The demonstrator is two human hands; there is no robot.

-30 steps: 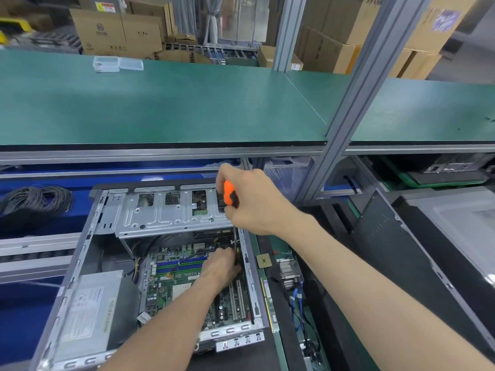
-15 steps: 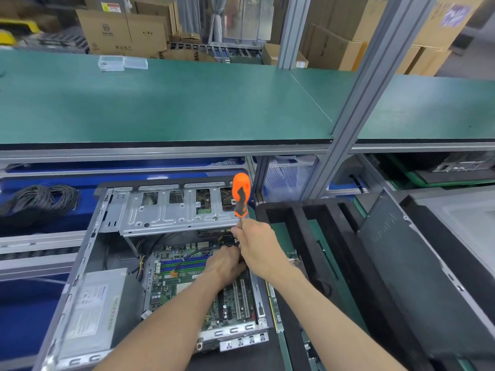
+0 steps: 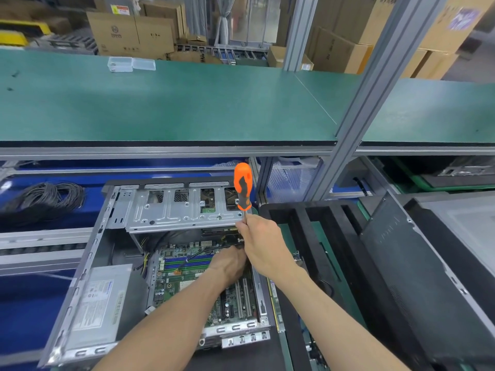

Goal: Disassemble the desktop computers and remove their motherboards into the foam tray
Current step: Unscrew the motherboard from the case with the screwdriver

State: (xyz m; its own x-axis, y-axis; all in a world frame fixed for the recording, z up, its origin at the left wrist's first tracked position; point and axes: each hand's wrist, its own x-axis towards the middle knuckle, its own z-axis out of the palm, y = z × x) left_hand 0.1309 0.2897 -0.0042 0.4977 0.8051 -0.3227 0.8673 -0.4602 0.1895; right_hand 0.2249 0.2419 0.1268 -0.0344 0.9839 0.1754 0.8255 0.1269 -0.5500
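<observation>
Open grey steel desktop case [image 3: 80, 295] on the lower surface; green motherboard [image 3: 187, 279] flat inside, far corner under both hands. Black foam tray [image 3: 297, 223] just right of case. Right hand [image 3: 263, 246] clamps orange-handled screwdriver [image 3: 242, 186], shaft near upright. Left hand [image 3: 230, 265] on board; fingers hidden, cannot tell.

Head camera looks forward-down, close over workbench [image 3: 166, 103].

One open desktop computer case [image 3: 88, 263]; one motherboard [image 3: 187, 277]; one power supply [image 3: 99, 303]; one orange-handled screwdriver [image 3: 242, 187]; one black foam tray [image 3: 308, 223]; two clear plastic boxes [image 3: 131, 64]; one cable coil [image 3: 45, 199]; two hands.
</observation>
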